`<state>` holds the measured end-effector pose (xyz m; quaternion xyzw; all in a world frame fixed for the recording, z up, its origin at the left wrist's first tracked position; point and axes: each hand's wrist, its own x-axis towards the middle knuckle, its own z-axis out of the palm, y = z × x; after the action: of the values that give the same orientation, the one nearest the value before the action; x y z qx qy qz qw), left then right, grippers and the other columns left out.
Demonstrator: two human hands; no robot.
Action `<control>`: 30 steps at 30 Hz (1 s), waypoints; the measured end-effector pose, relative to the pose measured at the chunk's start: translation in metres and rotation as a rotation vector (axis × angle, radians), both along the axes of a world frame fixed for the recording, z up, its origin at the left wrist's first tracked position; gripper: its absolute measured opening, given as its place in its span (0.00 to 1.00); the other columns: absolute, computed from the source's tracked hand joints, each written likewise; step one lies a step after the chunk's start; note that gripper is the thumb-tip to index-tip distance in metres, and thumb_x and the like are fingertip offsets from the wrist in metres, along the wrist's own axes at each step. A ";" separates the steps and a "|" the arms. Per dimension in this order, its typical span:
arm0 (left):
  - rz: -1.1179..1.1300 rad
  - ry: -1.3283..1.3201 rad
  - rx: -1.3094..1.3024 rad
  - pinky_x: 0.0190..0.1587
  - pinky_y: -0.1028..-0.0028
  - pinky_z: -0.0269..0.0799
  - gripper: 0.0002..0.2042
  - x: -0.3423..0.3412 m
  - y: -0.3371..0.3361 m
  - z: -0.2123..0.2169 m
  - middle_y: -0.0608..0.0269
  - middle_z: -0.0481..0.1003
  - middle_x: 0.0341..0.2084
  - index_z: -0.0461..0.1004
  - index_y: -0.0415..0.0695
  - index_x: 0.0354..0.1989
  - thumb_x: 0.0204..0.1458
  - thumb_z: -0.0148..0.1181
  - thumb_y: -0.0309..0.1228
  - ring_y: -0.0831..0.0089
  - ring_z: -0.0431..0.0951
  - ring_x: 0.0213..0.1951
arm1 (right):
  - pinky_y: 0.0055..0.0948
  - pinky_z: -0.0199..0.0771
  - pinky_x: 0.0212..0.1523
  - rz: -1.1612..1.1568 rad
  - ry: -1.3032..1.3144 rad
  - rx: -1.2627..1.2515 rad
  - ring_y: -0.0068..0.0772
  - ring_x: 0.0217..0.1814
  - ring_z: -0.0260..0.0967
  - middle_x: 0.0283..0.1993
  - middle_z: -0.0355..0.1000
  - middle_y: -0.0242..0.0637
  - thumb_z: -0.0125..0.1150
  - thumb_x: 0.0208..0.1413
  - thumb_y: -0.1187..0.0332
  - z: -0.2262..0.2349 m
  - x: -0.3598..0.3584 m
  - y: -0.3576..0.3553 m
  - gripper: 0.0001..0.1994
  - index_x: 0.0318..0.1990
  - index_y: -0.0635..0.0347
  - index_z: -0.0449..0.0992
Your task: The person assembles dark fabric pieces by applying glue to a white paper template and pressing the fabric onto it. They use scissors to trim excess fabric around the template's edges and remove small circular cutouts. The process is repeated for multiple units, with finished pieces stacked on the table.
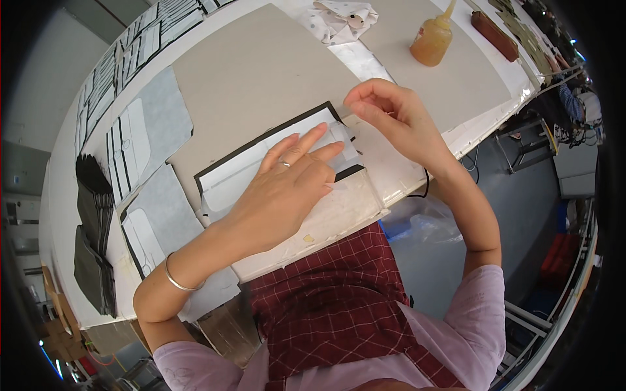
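Observation:
A white rectangular panel (241,171) with black edging lies on the grey board in front of me. My left hand (283,179) rests on it, fingers spread and stretched toward its right end. Beside the panel's far right corner, my right hand (394,117) is raised with the thumb and forefinger brought together. Whatever they pinch, if anything, is too small to make out. Part of the panel's near side is hidden beneath my left hand and wrist.
A bottle of amber liquid (432,40) with a pointed nozzle stands at the back right, near a brown block (494,36). A dotted cloth (342,18) lies crumpled at the back. Black folded pieces (96,260) and pale sheets (160,104) lie at left.

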<state>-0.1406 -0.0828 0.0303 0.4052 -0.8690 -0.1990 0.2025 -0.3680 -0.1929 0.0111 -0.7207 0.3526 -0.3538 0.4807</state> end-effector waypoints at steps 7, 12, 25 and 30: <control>0.182 0.001 -0.011 0.72 0.48 0.46 0.03 0.034 0.032 0.025 0.53 0.73 0.60 0.66 0.45 0.40 0.62 0.53 0.23 0.47 0.57 0.72 | 0.29 0.76 0.30 -0.053 0.547 -0.847 0.31 0.38 0.74 0.42 0.72 0.29 0.63 0.46 0.80 -0.010 -0.004 0.031 0.15 0.43 0.55 0.83; 0.258 0.003 0.026 0.70 0.49 0.50 0.03 0.052 0.058 0.026 0.54 0.75 0.56 0.67 0.45 0.39 0.62 0.54 0.23 0.47 0.57 0.72 | 0.31 0.78 0.32 -0.086 0.621 -0.908 0.29 0.42 0.74 0.43 0.71 0.29 0.63 0.43 0.81 -0.017 0.000 0.037 0.19 0.44 0.52 0.84; 0.582 0.528 0.247 0.52 0.65 0.66 0.05 0.055 0.098 0.005 0.62 0.80 0.31 0.81 0.44 0.32 0.49 0.72 0.27 0.68 0.76 0.48 | 0.19 0.59 0.27 0.471 0.108 -0.114 0.17 0.33 0.65 0.36 0.74 0.27 0.74 0.51 0.72 0.032 0.067 0.085 0.08 0.39 0.57 0.83; 0.611 0.375 0.125 0.57 0.66 0.61 0.08 0.058 0.116 0.003 0.62 0.80 0.40 0.82 0.45 0.32 0.45 0.76 0.28 0.65 0.76 0.47 | 0.24 0.67 0.31 0.559 0.228 0.109 0.27 0.29 0.68 0.31 0.76 0.32 0.72 0.54 0.68 0.035 0.092 0.091 0.07 0.37 0.60 0.81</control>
<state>-0.0831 0.0329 0.0335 0.6143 -0.6418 -0.2528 0.3832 -0.2764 -0.1019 0.0457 -0.7980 0.2109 -0.1051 0.5546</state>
